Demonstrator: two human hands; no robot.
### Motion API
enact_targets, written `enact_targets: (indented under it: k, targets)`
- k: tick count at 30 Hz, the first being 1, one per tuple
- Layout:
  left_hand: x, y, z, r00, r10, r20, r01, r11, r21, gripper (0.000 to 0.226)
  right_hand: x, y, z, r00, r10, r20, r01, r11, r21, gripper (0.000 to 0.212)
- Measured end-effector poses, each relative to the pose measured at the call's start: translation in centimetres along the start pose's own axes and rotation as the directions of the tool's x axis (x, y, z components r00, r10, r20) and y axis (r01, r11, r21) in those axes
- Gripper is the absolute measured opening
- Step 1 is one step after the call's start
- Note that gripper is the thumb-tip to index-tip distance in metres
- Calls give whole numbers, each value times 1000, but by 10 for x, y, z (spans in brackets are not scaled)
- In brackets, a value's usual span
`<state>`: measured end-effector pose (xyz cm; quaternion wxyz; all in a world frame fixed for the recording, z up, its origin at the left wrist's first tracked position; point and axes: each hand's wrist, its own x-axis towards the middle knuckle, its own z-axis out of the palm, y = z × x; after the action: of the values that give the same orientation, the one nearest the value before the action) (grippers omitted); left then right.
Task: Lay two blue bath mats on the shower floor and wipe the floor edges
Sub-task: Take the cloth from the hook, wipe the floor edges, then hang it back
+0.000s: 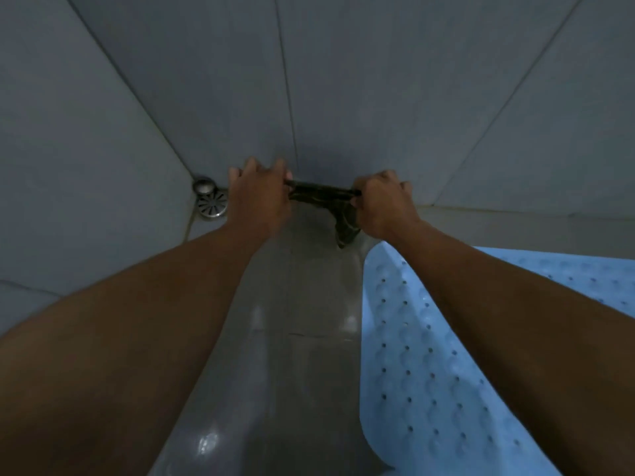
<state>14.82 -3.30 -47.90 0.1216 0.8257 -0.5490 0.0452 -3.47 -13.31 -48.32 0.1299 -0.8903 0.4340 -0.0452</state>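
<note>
A dark cloth (323,195) is stretched between my two hands just above the grey shower floor (292,321), close to the back wall. My left hand (259,197) pinches its left end and my right hand (385,204) grips its right end, where a loose corner hangs down. A light blue bath mat (422,355) with rows of small holes lies flat on the floor at the right, under my right forearm. Only this one mat is in view.
A round metal floor drain (212,205) sits in the corner just left of my left hand, with a small metal cap (203,186) behind it. Grey tiled walls (343,80) enclose the floor at the back and left. The bare floor strip looks wet and glossy.
</note>
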Motion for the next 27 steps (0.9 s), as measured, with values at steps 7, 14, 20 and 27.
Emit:
enact_targets:
  k: [7, 14, 20, 27]
  targets:
    - [10, 55, -136, 997, -14, -82, 0, 987, -159, 9, -35, -7, -158, 986, -20, -166, 29, 998, 50, 19]
    - [28, 126, -285, 990, 111, -84, -125, 976, -177, 16, -85, -5, -323, 982, 42, -186, -23, 994, 103, 20]
    - [42, 212, -420, 982, 174, -69, -186, 950, -250, 15, -143, 5, -474, 974, 104, -201, -88, 993, 85, 18]
    - [61, 321, -550, 934, 352, -62, -352, 875, -334, 14, -210, 38, -639, 950, 247, -193, -237, 969, 73, 13]
